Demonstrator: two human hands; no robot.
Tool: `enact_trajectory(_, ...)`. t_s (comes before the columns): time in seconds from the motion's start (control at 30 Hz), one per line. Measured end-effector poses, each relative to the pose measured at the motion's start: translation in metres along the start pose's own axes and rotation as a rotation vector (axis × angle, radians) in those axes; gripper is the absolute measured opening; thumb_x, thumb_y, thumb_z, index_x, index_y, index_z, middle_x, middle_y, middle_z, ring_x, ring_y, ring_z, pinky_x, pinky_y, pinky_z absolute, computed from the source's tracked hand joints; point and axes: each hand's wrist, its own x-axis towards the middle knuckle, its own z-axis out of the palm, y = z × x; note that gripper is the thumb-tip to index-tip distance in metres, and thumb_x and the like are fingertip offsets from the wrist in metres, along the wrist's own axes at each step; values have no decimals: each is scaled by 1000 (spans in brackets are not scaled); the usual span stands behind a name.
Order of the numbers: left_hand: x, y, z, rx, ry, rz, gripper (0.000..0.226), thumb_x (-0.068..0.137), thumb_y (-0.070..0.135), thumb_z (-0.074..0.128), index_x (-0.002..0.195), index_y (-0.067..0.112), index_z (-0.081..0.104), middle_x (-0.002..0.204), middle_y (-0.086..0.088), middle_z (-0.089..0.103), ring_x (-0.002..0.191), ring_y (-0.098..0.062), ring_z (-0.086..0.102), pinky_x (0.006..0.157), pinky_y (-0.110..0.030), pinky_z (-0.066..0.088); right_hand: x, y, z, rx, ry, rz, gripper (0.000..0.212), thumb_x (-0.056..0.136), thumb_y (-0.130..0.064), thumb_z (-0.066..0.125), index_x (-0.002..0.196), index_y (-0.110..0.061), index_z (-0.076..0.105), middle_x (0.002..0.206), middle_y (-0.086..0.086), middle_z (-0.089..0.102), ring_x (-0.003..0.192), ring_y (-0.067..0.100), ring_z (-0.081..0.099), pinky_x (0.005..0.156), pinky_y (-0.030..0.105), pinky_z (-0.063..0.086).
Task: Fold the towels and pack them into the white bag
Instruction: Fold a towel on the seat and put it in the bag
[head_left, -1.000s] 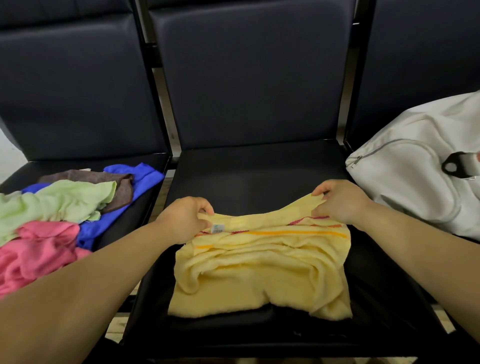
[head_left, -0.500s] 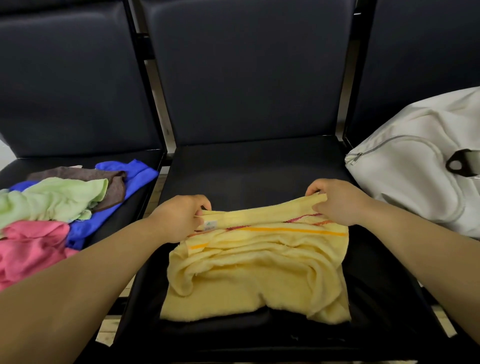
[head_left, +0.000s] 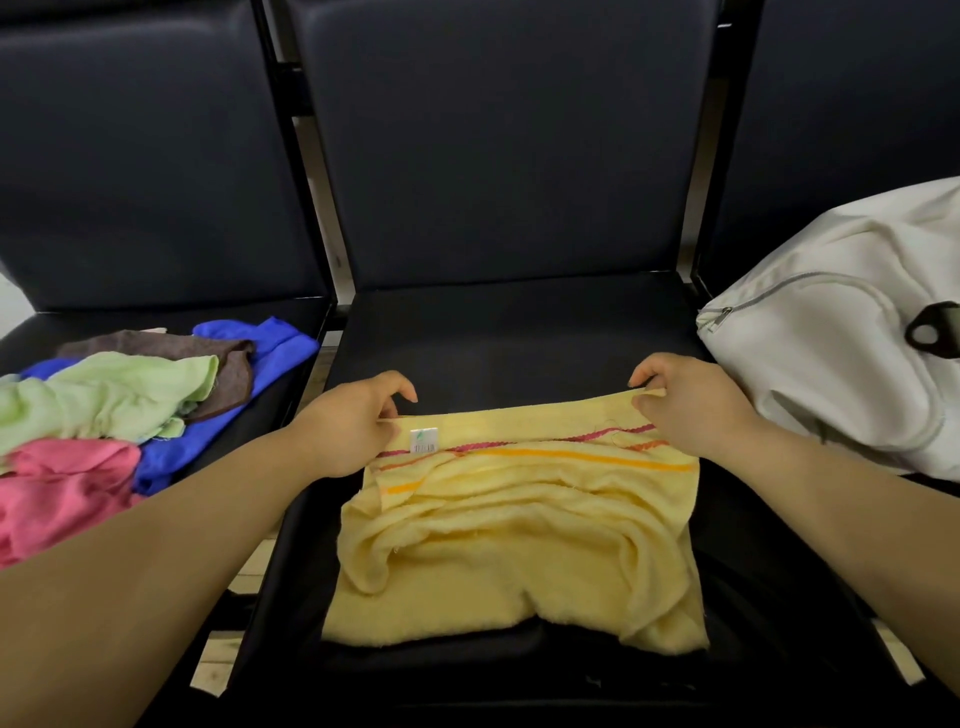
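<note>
1. Two hands in the head view, both on the far edge of the yellow towel. Left hand pinches the far-left corner, thumb under, fingers curled over the hem. Right hand pinches the far-right corner the same way. The edge is stretched taut between them.
2. Towel lies on the middle seat, bunched in loose folds across its middle, near edge draped toward the seat front. Red and orange stripes run just below the held edge. A small white label sits beside the left thumb.
3. Bag, white, rests on the right-hand seat, just beside the right hand and not touching it. Its zipper faces the camera; whether it is zipped cannot be told. A black loop shows at the frame edge.
4. Left seat carries an unfolded heap: green towel on top, pink towel nearest, blue towel and brown towel beneath, well apart from the yellow one.
</note>
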Motion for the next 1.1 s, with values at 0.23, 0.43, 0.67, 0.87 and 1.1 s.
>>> enact_trajectory(0.23, 4, -3, 3, 34, 41, -19, 33, 99, 18, 57, 128, 33, 49, 97, 11, 63, 84, -7, 64, 75, -30, 56, 1, 0, 0, -49, -4, -25, 24, 93, -13, 60, 113, -27, 64, 105, -5, 67, 87, 12, 61, 65, 20, 43)
enact_trajectory(0.43, 9, -4, 8, 76, 98, -59, 33, 95, 19, 64, 124, 30, 54, 97, 10, 60, 83, -7, 60, 67, -25, 49, 0, -2, 0, -93, -1, -3, 31, 86, -9, 63, 111, -28, 64, 104, -7, 66, 85, 10, 60, 62, 21, 46)
enact_trajectory(0.67, 8, -7, 6, 173, 77, -37, 17, 95, 23, 63, 105, 35, 58, 104, 9, 54, 93, -10, 55, 84, -32, 54, 0, 3, 1, -269, 57, -161, 25, 89, -18, 69, 111, -27, 67, 117, -3, 57, 110, 20, 52, 88, 31, 46)
enact_trajectory(0.87, 3, -10, 3, 179, 82, -10, 12, 96, 25, 61, 95, 35, 55, 96, 10, 56, 88, -9, 56, 76, -29, 51, -1, 3, -8, -217, -80, -234, 25, 91, -14, 65, 103, -35, 60, 91, -12, 55, 87, 11, 51, 70, 23, 41)
enact_trajectory(1.1, -3, -9, 2, 3, 168, -48, 22, 88, 18, 74, 95, 31, 58, 90, 10, 63, 80, -7, 62, 74, -30, 57, 1, 1, -14, -129, -150, -203, 25, 87, -16, 71, 99, -35, 59, 96, -19, 53, 84, 1, 54, 66, 15, 37)
